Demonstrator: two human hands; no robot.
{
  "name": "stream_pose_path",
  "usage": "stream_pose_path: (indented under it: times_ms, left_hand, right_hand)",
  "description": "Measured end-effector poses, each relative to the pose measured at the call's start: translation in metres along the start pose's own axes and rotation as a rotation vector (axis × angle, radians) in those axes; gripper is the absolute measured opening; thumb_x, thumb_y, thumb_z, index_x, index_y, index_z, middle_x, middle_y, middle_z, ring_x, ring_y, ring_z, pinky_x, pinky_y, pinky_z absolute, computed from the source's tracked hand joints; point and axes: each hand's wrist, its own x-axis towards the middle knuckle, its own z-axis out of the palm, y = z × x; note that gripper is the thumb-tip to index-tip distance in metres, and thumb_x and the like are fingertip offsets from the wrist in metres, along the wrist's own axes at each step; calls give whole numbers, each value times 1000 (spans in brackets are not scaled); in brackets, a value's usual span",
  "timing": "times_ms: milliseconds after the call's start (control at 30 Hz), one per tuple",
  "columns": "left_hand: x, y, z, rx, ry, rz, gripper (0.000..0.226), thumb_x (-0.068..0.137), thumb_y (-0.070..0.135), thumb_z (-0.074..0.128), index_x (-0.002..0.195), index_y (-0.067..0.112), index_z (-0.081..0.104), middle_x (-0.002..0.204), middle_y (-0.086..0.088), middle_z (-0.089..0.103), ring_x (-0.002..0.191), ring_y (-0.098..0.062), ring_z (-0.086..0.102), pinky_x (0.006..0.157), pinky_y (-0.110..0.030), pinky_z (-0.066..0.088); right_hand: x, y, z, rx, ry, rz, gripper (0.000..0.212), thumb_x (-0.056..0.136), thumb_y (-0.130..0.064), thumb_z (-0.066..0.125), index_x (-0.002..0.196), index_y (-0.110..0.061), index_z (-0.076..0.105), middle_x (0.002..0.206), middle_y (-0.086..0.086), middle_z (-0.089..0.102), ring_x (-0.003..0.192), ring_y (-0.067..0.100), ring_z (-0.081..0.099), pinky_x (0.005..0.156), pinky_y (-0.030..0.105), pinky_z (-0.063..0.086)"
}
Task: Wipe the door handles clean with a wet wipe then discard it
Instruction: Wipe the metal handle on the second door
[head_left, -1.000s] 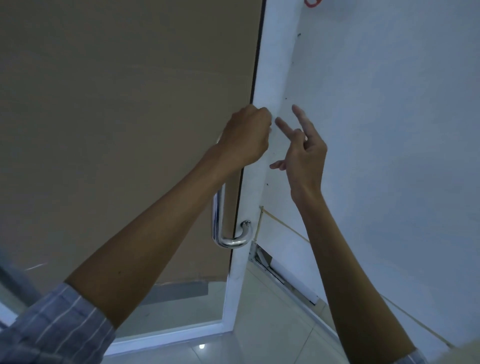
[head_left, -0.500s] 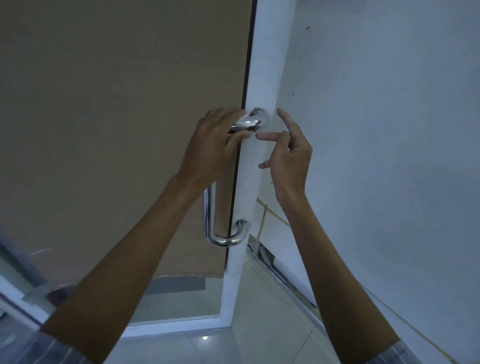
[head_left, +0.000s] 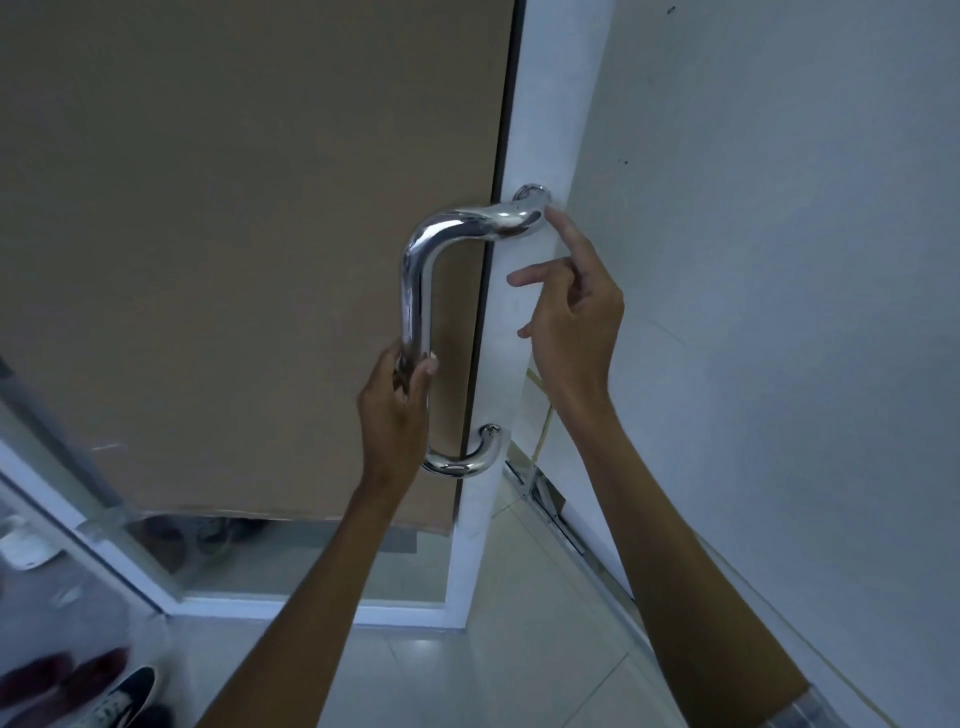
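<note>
Door handle (head_left: 415, 291): left hand (head_left: 397, 410) grip curled round lower bar; right hand (head_left: 571, 317) fingers loose, forefinger touching top mount.

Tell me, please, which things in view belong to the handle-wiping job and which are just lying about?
Part of the job:
- chrome door handle
- left hand, gripping the handle's upright bar
- right hand, fingers spread, one fingertip at the handle's top mount
No wet wipe is clearly visible.

Just lying about:
- shoes on the floor, bottom left
- brown panel on the door
- white wall
</note>
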Motion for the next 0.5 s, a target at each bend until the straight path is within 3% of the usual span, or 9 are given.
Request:
stream_pose_path:
  times_ms: [67, 200, 333, 433, 500]
  left_hand:
    - [-19, -19, 4, 17, 25, -32, 9, 103, 22, 65, 103, 15, 61, 77, 10, 53, 68, -2, 50, 65, -12, 41]
    - [-41, -54, 9, 82, 62, -97, 20, 102, 25, 67, 90, 20, 52, 71, 5, 44, 64, -7, 40, 58, -19, 36]
    - [-60, -76, 18, 115, 99, -203, 25, 102, 22, 67, 87, 24, 47, 74, 2, 47, 69, -13, 44, 63, -24, 40]
    - [-74, -86, 27, 109, 144, -294, 19, 101, 19, 68, 90, 16, 52, 78, 1, 55, 70, -4, 51, 67, -17, 43]
    - [-79, -87, 34, 88, 187, -342, 17, 100, 19, 69, 93, 9, 56, 83, -3, 60, 74, -3, 54, 71, -12, 44]
  right_hand:
    - [-3, 6, -2, -14, -27, -9, 53, 103, -3, 41, 145, -25, 63, 80, -10, 76, 54, 17, 51, 56, 53, 60]
    - [-8, 17, -12, -15, -49, -17, 53, 103, -2, 41, 145, -24, 62, 81, -8, 76, 54, 12, 51, 61, 52, 61]
    - [-10, 25, -27, 12, -50, -14, 53, 103, 0, 40, 146, -23, 62, 80, -5, 75, 50, 12, 46, 59, 51, 60]
    - [-11, 29, -39, 28, -57, -8, 53, 102, 2, 41, 146, -21, 62, 79, -5, 75, 47, 19, 42, 50, 44, 55]
    - [-12, 33, -46, 29, -78, -6, 53, 103, 1, 40, 146, -21, 61, 78, -6, 75, 47, 27, 44, 47, 48, 52]
